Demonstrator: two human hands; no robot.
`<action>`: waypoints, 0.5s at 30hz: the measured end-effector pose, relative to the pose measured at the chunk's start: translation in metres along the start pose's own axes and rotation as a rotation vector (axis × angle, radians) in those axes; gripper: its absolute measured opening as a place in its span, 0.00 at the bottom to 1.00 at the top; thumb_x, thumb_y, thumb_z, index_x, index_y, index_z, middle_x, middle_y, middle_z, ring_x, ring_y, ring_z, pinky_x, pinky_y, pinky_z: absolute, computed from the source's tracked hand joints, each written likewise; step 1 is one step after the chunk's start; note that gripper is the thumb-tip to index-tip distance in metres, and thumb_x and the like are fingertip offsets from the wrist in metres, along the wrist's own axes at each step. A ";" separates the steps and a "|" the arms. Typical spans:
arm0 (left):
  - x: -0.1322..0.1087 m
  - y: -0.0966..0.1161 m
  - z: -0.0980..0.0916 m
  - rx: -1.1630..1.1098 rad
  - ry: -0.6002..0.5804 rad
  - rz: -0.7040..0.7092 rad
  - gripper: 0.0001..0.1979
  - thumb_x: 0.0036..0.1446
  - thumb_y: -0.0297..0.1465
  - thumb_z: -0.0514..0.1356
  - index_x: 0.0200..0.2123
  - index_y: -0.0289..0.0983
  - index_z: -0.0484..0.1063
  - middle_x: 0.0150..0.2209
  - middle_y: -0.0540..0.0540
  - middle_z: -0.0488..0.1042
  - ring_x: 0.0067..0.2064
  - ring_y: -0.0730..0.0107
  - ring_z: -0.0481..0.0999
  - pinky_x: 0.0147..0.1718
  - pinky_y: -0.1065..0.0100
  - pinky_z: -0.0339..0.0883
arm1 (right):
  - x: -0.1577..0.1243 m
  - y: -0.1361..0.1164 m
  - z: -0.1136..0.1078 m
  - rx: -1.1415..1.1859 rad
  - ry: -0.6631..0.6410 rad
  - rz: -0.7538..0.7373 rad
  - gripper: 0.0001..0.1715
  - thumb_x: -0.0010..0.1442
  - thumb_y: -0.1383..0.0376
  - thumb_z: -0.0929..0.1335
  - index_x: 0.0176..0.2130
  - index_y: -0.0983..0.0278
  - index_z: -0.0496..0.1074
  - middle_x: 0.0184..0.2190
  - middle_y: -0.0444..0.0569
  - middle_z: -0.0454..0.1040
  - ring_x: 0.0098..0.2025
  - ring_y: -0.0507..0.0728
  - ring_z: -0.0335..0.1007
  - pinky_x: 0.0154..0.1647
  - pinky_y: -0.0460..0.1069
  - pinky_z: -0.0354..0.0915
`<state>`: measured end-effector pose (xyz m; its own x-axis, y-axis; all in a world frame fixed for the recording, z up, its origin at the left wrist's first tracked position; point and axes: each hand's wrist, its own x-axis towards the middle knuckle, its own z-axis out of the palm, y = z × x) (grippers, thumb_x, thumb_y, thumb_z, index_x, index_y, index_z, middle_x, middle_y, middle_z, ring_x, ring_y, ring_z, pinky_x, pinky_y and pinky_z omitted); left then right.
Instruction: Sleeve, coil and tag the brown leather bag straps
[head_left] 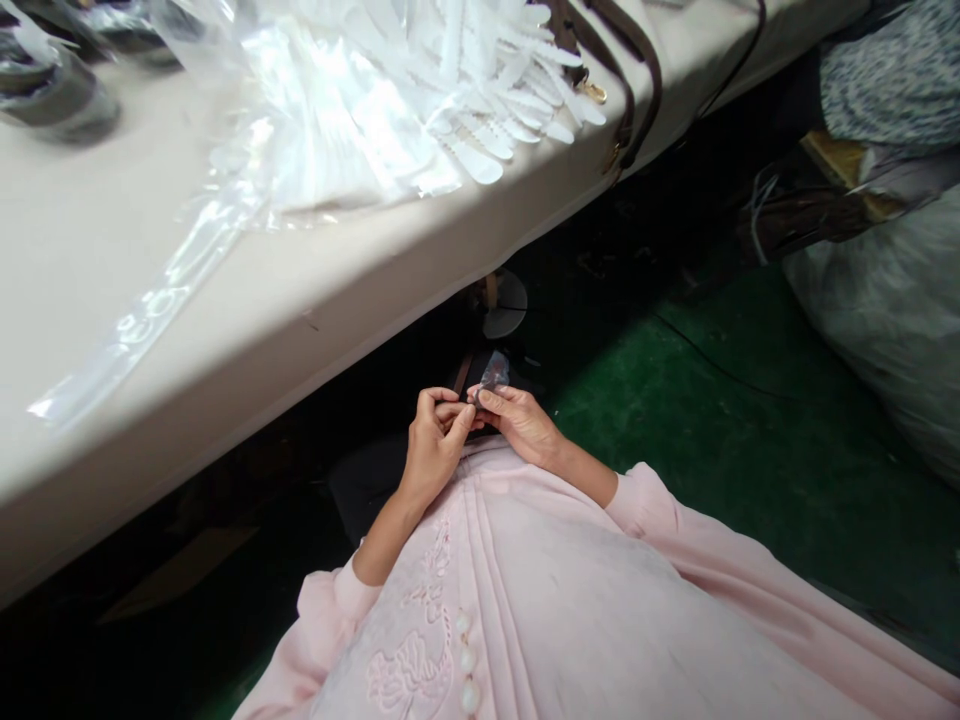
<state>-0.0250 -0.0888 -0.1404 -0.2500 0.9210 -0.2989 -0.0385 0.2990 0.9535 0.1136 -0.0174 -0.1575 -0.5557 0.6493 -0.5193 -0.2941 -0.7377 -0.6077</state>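
Note:
Both hands meet in my lap below the table edge. My left hand [435, 435] is curled, fingertips pinched against a small item. My right hand [517, 420] also pinches it from the other side. The item looks like a small clear plastic piece [495, 372] on a dark brown strap [463, 372]; I cannot make out more. Pink sleeves [660, 510] cover both arms.
A cream table [225, 300] runs across the upper left, carrying clear plastic bags [315, 130], a heap of white flat plastic pieces [510, 90] and brown bag straps [637, 90]. A large white sack [892, 310] stands on the green floor [750, 430] at right.

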 end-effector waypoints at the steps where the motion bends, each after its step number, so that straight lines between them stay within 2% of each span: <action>1: 0.000 -0.002 -0.003 0.119 -0.046 0.037 0.12 0.63 0.39 0.61 0.44 0.40 0.63 0.36 0.47 0.80 0.38 0.64 0.81 0.40 0.64 0.73 | 0.002 -0.005 -0.001 -0.005 0.044 -0.021 0.19 0.48 0.56 0.80 0.37 0.65 0.80 0.34 0.47 0.77 0.36 0.51 0.71 0.37 0.47 0.65; 3: 0.000 -0.006 -0.010 0.389 -0.124 0.127 0.08 0.65 0.38 0.58 0.43 0.40 0.68 0.37 0.46 0.79 0.39 0.64 0.79 0.40 0.64 0.70 | 0.004 -0.016 -0.005 -0.023 0.132 -0.066 0.19 0.46 0.55 0.80 0.35 0.64 0.81 0.36 0.47 0.78 0.38 0.51 0.71 0.36 0.45 0.63; 5: -0.001 -0.009 -0.014 0.554 -0.157 0.211 0.08 0.66 0.36 0.56 0.40 0.39 0.71 0.36 0.46 0.78 0.37 0.65 0.77 0.38 0.66 0.67 | 0.005 -0.025 -0.008 -0.041 0.171 -0.097 0.19 0.45 0.55 0.80 0.34 0.63 0.81 0.36 0.46 0.78 0.39 0.51 0.71 0.36 0.44 0.62; 9: -0.004 -0.002 -0.012 0.541 -0.131 0.285 0.08 0.67 0.35 0.55 0.40 0.38 0.72 0.31 0.49 0.74 0.30 0.72 0.71 0.31 0.70 0.63 | 0.003 -0.029 -0.007 -0.035 0.125 -0.067 0.19 0.46 0.54 0.80 0.35 0.63 0.81 0.36 0.47 0.78 0.39 0.51 0.71 0.37 0.45 0.63; 15: -0.003 0.018 -0.009 0.513 -0.105 0.300 0.08 0.65 0.33 0.57 0.35 0.36 0.73 0.26 0.52 0.70 0.25 0.76 0.66 0.27 0.72 0.59 | -0.002 -0.012 -0.004 -0.021 0.017 0.047 0.18 0.47 0.54 0.80 0.34 0.64 0.81 0.33 0.45 0.77 0.35 0.48 0.70 0.36 0.44 0.64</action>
<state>-0.0334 -0.0885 -0.1216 -0.0795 0.9957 -0.0466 0.4971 0.0801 0.8640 0.1214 -0.0092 -0.1510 -0.5554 0.6171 -0.5574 -0.2519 -0.7637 -0.5945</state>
